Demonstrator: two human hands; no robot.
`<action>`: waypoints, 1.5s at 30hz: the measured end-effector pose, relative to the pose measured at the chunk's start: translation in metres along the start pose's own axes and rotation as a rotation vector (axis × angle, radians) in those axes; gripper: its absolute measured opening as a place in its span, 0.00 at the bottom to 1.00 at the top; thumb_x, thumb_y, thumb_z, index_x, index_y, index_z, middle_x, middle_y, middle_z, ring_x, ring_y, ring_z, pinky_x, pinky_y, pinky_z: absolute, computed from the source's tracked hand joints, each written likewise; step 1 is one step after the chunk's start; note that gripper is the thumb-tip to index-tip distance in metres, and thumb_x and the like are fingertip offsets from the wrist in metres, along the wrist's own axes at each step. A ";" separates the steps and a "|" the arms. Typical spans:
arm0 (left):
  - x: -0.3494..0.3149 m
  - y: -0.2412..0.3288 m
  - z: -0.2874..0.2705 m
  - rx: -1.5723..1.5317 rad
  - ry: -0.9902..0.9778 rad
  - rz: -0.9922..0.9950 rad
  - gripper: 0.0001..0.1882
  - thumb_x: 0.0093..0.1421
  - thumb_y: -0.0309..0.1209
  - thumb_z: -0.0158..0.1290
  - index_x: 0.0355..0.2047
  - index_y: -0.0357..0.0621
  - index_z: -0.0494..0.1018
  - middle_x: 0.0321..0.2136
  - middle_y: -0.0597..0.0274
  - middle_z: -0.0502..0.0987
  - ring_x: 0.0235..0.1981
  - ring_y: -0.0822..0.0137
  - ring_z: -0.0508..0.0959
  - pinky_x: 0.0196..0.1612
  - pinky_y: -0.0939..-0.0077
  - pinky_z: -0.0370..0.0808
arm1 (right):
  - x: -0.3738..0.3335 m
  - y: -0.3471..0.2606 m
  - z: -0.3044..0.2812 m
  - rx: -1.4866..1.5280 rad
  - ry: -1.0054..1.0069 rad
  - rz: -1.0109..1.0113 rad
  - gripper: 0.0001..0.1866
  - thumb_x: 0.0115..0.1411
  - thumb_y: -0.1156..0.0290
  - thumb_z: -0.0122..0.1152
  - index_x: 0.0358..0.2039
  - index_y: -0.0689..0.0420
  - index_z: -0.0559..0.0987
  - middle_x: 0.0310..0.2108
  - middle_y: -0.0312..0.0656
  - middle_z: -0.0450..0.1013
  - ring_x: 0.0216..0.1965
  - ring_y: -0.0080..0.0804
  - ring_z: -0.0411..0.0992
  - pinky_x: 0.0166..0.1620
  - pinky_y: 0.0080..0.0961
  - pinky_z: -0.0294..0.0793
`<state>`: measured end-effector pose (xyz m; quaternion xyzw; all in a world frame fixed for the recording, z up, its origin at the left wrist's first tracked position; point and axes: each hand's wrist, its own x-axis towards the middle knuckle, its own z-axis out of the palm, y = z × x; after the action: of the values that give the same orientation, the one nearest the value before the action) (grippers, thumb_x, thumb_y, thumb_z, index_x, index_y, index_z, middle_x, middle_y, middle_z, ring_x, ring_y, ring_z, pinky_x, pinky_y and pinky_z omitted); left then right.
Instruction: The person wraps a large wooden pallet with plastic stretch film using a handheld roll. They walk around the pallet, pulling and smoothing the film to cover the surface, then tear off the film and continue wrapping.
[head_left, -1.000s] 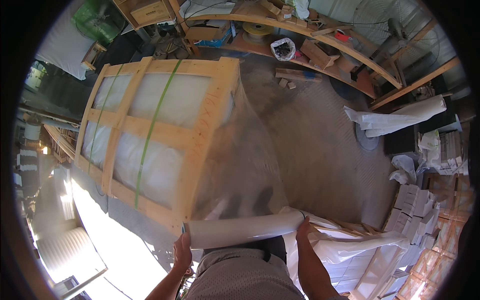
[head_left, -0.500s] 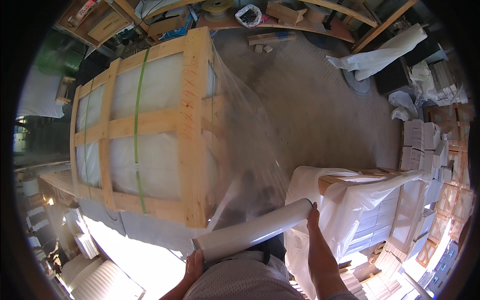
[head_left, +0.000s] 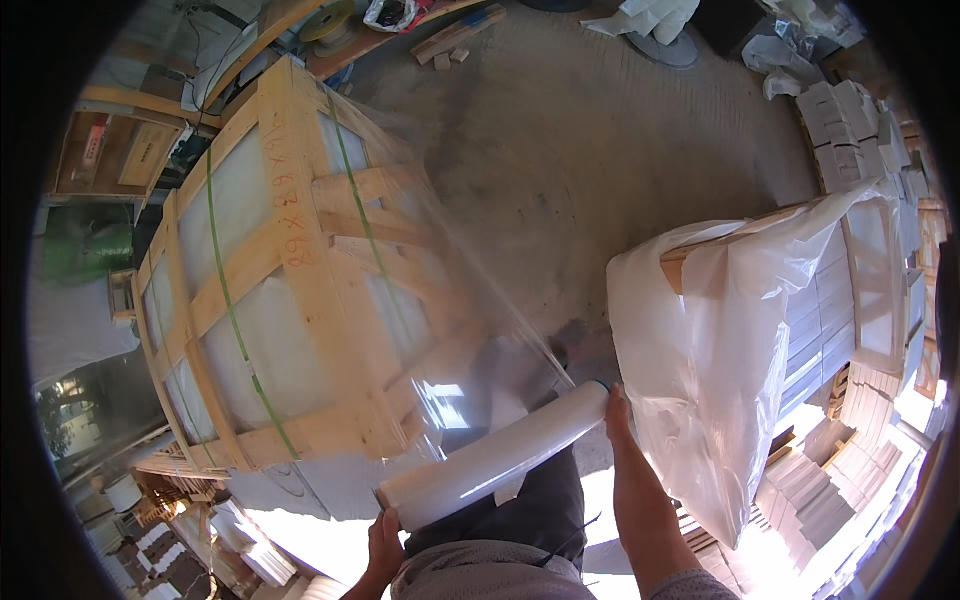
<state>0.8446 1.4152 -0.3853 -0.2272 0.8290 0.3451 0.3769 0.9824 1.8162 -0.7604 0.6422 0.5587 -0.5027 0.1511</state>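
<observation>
A large roll of clear stretch film (head_left: 500, 450) is held slantwise before my body, its right end higher. My left hand (head_left: 384, 545) grips its lower left end. Around the upper right end my right hand (head_left: 619, 412) is closed, the fingers partly hidden. From the roll a taut see-through sheet of film (head_left: 480, 290) runs up to a wooden crate (head_left: 300, 300). This crate has pale lumber slats, red handwriting on one board and green straps (head_left: 222, 275) around it. White wrapped contents (head_left: 262, 305) show between the slats.
To the right stands another stack, draped in loose white plastic (head_left: 700, 330). Behind it are piles of pale blocks (head_left: 840, 120). Boards and small wood pieces (head_left: 455, 35) lie on the concrete floor (head_left: 530, 150) at the back. A bench with a wire spool (head_left: 328, 25) is at far left.
My view has turned right and I have moved along the crate, so more of its right side shows. The roll stays in both hands, film still stretched to the crate.
</observation>
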 end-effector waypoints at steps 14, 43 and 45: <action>0.115 -0.060 -0.135 0.577 -0.283 0.745 0.19 0.63 0.38 0.41 0.42 0.31 0.70 0.31 0.39 0.76 0.31 0.39 0.76 0.34 0.54 0.72 | -0.106 0.194 0.200 0.485 0.028 0.189 0.37 0.60 0.36 0.44 0.46 0.60 0.76 0.39 0.46 0.74 0.39 0.39 0.72 0.37 0.38 0.74; 0.069 -0.320 -0.375 0.321 -0.203 0.638 0.28 0.69 0.52 0.36 0.33 0.37 0.71 0.23 0.44 0.74 0.29 0.43 0.76 0.34 0.55 0.70 | -0.476 0.434 0.286 0.891 0.224 0.141 0.33 0.64 0.39 0.42 0.60 0.50 0.64 0.54 0.44 0.65 0.48 0.42 0.70 0.45 0.43 0.74; 0.065 -0.336 -0.390 0.340 -0.209 0.679 0.29 0.68 0.53 0.36 0.32 0.38 0.71 0.23 0.44 0.74 0.29 0.42 0.76 0.34 0.54 0.70 | -0.511 0.435 0.293 0.917 0.188 0.094 0.32 0.64 0.40 0.39 0.60 0.48 0.63 0.57 0.43 0.63 0.52 0.44 0.67 0.49 0.47 0.70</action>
<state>0.8360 0.8960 -0.3846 0.1618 0.8595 0.3290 0.3560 1.2869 1.1621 -0.6352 0.7098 0.2605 -0.6301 -0.1769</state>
